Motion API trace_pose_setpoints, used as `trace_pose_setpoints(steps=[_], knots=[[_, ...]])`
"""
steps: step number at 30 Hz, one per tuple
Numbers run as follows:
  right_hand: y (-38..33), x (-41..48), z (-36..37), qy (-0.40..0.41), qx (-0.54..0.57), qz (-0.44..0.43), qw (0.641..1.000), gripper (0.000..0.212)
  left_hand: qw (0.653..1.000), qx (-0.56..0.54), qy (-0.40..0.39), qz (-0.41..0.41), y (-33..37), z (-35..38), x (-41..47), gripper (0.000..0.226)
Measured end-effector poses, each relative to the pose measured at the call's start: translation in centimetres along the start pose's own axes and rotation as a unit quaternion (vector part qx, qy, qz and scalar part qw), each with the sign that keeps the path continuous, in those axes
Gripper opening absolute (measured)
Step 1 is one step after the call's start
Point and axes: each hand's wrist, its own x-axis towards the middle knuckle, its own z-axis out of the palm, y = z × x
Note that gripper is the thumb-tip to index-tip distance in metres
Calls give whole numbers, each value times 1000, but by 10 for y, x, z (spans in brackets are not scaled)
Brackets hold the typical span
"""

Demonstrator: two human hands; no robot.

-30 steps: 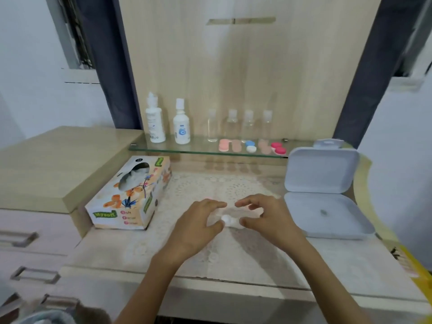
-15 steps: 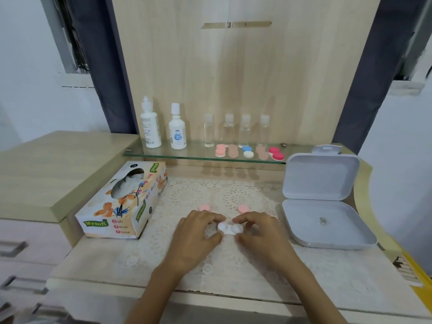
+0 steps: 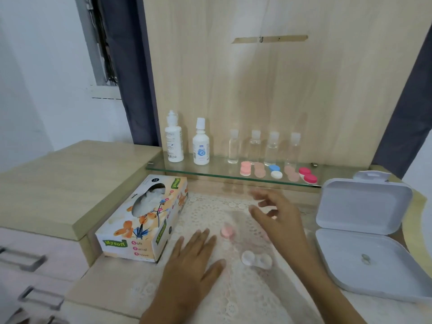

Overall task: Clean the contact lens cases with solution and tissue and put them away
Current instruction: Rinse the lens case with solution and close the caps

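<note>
Head view, left hand (image 3: 191, 260) flat beside lens case (image 3: 256, 259), right hand (image 3: 278, 220) fingers apart above mat (image 3: 210, 206)

The white twin-well plastic lens case (image 3: 256, 259) lies flat and uncapped, wells up, on the lace mat (image 3: 245, 298). A pink round screw cap (image 3: 228, 231) lies apart at its 11 o'clock, and the printed cardboard tissue box (image 3: 142, 220) at its 10.

Soft, even, bright light; wide-angle bending at edges; right hand (image 3: 278, 218) motion-blurred.
</note>
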Motion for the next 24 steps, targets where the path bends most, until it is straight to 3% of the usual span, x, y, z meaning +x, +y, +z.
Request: trace_pose_setpoints(steps=[6, 11, 14, 24], knots=[[-32, 85, 60, -19, 74, 20, 997, 32, 1000, 25, -1, -8, 4, 1, 5, 58], [-43, 143, 106, -82, 45, 64, 994, 63, 1000, 25, -9, -15, -2, 2, 8, 56], [-38, 163, 122, -107, 54, 74, 990, 67, 1000, 23, -12, -15, -3, 3, 10, 63], [-24, 180, 132, -134, 46, 72, 987, 50, 999, 11, -37, -23, -3, 2, 14, 71]])
